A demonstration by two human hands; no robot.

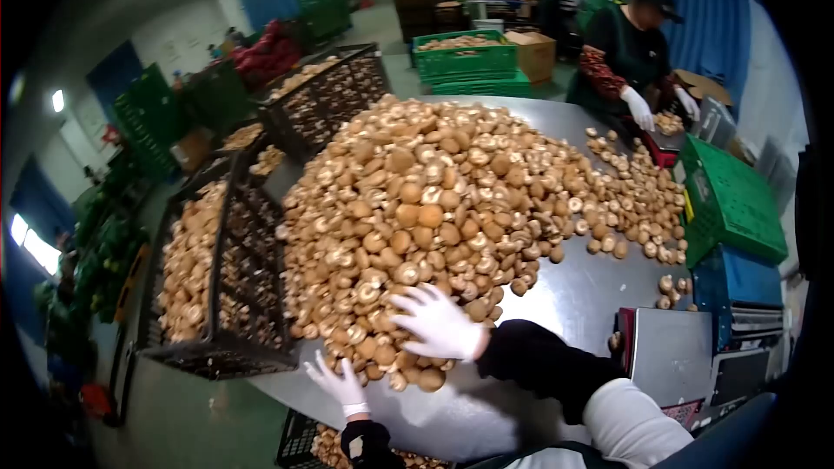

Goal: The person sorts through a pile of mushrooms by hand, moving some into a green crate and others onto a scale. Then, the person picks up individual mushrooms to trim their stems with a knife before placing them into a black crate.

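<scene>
A large heap of brown-capped mushrooms [426, 208] covers much of the metal table [569, 300]. My right hand [439, 324], in a white glove, lies over the near side of the heap with its fingers spread, touching mushrooms. At the table's near left edge is my left hand [337, 385], also white-gloved, its fingers apart and nothing in it. Mushrooms lie just beside its fingertips. Left of the heap stands a black plastic crate [252, 265] filled with mushrooms. Below the table edge, under my left arm, part of another black crate [298, 441] with mushrooms shows.
Across the table a co-worker [638, 52] in white gloves handles mushrooms by a red-edged scale. A green crate [734, 200] sits on the right, near a flat grey scale plate [669, 356]. Behind the heap are stacked green crates [469, 62] and a cardboard box [532, 59].
</scene>
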